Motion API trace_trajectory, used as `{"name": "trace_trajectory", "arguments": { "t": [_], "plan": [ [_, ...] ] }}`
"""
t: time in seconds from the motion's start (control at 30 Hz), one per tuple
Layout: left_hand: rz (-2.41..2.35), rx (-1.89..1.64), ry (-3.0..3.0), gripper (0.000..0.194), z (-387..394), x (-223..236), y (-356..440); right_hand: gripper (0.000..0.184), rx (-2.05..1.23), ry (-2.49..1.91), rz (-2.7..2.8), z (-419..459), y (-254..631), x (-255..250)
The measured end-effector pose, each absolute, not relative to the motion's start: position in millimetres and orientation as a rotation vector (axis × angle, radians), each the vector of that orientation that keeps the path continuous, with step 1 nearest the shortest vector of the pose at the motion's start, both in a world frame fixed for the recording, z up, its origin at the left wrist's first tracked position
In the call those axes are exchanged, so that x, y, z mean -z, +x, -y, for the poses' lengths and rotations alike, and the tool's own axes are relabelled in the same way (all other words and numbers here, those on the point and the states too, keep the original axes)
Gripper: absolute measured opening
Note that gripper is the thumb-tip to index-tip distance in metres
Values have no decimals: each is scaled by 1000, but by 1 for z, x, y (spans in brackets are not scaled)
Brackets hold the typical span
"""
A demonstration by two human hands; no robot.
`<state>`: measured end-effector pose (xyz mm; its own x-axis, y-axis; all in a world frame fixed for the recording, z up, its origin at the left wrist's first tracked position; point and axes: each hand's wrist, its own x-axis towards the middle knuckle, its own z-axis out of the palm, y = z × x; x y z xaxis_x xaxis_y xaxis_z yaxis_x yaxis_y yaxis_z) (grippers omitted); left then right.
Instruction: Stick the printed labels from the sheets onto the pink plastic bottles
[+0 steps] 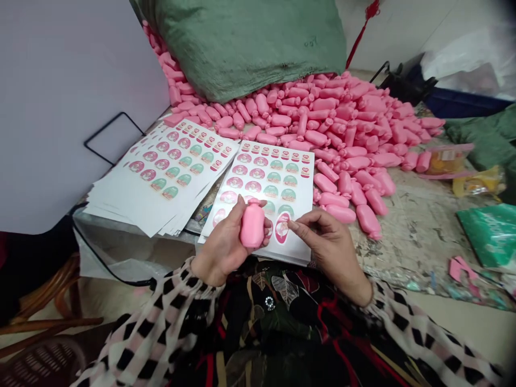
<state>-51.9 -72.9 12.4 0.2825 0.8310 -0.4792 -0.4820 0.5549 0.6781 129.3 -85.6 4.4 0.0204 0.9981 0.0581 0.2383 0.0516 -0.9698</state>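
Observation:
My left hand (222, 244) holds a pink plastic bottle (252, 224) upright, its narrow neck at the top. The bottle is bare on the side facing me. My right hand (329, 243) reaches left, its fingertips at the edge of a pink-rimmed oval sticker (282, 228) on the top sticker sheet (258, 172). Whether those fingertips grip the sticker is hidden. A second stack of sticker sheets (161, 177) lies to the left. Behind both stacks spreads a large heap of pink bottles (338, 118).
A green woven sack (242, 45) rests against the heap's far side. A white board (72, 107) with a black wire frame (113, 137) stands at the left. The worn, stained tabletop (407, 231) carries yellow packets (478, 183) and a green packet (489, 234) at the right.

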Motion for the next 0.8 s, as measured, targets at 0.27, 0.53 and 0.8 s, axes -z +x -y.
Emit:
{"name": "trace_trajectory", "arguments": {
  "t": [0.27,0.53,0.8],
  "plan": [
    [-819,-913,297,39,78,-6,-39,18,-1132,-1290,1449,80,113,-6],
    [-803,-919,366,44,79,-3,-36,20,-1131,-1296,1471,79,113,1],
    [-796,-927,374,44,80,-4,-35,19,-1129,-1291,1488,79,112,3]
  ]
}}
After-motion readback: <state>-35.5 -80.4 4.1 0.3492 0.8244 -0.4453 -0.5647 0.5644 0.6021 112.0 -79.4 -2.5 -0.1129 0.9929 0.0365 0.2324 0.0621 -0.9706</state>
